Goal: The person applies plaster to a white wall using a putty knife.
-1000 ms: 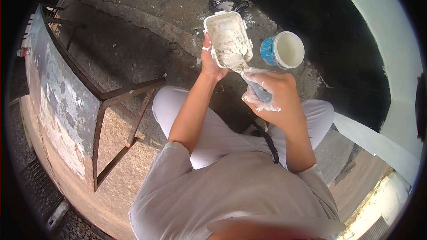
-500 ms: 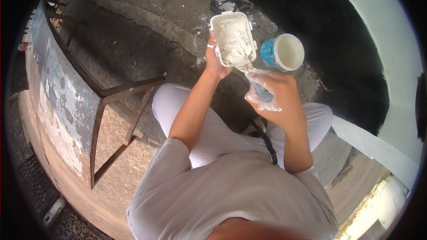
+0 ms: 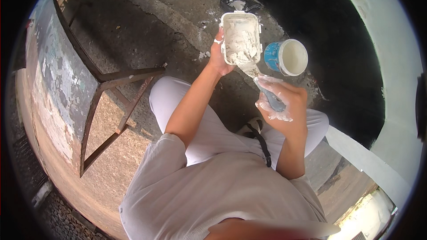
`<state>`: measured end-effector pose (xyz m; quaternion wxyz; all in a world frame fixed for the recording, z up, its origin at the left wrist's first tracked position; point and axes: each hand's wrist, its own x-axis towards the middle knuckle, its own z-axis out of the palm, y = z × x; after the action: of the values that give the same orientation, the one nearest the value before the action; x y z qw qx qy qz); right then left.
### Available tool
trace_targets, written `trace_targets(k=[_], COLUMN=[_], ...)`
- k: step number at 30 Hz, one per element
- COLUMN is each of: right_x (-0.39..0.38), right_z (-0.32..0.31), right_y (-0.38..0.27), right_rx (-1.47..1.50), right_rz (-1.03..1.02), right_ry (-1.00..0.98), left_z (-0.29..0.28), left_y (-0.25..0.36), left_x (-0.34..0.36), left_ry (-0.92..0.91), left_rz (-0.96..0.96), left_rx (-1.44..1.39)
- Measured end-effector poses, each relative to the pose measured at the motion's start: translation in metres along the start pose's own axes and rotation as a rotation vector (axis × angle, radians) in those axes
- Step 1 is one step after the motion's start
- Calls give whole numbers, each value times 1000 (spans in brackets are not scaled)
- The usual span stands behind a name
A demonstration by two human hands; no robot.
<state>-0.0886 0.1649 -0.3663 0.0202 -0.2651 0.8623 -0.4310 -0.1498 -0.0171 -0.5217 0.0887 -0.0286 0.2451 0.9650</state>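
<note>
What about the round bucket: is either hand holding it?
No: the left hand holds the white tub and the right hand the scraper, while the bucket sits apart from both.

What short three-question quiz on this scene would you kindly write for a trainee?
1. Which tool is in the right grip? A) a paint roller; B) a grey-handled putty knife; C) a hammer.
2. True or false: the white container in the left grip has nothing in it.
3. Fill in the blank: in the picture, the blue-sided bucket is to the ____ of the white container.

Key: 1. B. 2. False; it holds off-white paste. 3. Right.
</note>
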Motion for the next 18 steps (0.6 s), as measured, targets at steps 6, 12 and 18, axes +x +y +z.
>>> trace_targets(k=[6,12,18], right_x=[14,43,30], right_z=[-4,7,44], right_y=[20,37,38], right_rx=[96,62,199], right_rz=[-81,-57,-70], right_ry=[-45,-153,72], left_z=[-8,-9,-26], left_y=[1,-2,2], left_x=[-7,-6,1], left_ry=[15,2,76], left_rz=[-34,-22,25], left_rx=[-8,7,9])
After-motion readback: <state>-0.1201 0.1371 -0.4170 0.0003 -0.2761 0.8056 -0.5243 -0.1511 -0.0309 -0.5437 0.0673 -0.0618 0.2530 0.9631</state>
